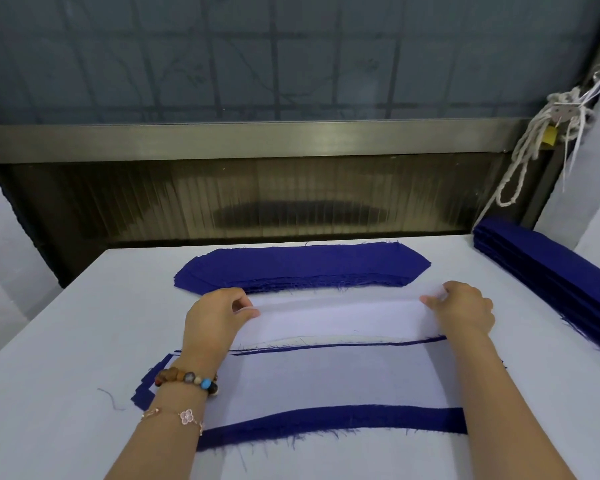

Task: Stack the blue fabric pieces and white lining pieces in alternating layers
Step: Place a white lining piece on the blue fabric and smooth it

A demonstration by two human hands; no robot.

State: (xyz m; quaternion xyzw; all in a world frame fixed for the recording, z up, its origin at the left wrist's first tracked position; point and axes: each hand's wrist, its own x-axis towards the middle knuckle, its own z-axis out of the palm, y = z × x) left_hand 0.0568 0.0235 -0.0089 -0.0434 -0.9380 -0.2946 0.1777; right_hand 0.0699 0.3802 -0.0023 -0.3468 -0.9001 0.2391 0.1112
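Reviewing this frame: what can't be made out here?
Head view:
The near stack: layer count, covered by its top white sheet; ends hidden under both forearms.
The blue pile at right: cut off by the frame edge.
The white lining piece pinched by left hand and right hand: one sheet or several, too thin to tell.

- Window (257, 57), 12 o'clock: bluish pane crossed by dark grid lines.
- Metal rail (257, 140), beneath it: brushed, horizontal.
- Ribbed panel (153, 202), below the rail: translucent.
- Cord (520, 157), 2 o'clock: white, knotted, hanging.
- Table (49, 341), 6 o'clock: white.
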